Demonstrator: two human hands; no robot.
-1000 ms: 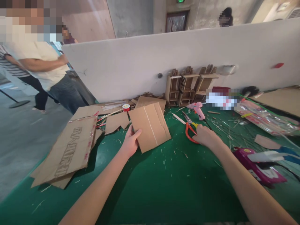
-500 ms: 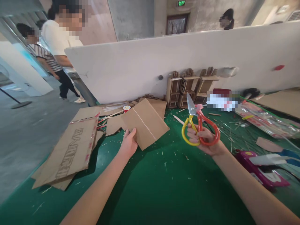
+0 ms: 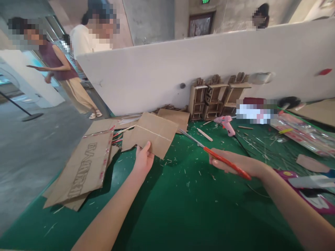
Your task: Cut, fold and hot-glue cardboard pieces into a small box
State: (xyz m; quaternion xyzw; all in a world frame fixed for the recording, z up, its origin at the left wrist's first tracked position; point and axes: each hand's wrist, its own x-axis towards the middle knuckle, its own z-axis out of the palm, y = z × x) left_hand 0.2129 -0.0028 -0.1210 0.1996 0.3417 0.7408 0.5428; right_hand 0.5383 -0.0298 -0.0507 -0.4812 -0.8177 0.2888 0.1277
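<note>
Now, flat brown cardboard (image 3: 154, 132): pinched in left hand (image 3: 144, 159), above green tabletop (image 3: 183, 209).
Red-handled metal scissors (image 3: 225, 161): newly levelled, clasped in right hand (image 3: 232, 158), tips beside cardboard.
Consequence: scissors and cardboard apparently aligned.

Most fingers of the left hand (image 3: 143, 159) hide behind the cardboard piece (image 3: 157, 132). The scissors (image 3: 227, 161) are seen from the side, so you can't tell if the blades are apart. The right edge cuts off the purple power strip (image 3: 325, 205); the top cuts the exit sign (image 3: 205, 1). Little squares blur the white sheet (image 3: 253, 113). The white board (image 3: 157, 76) hides most of the person at the back (image 3: 261, 15).
</note>
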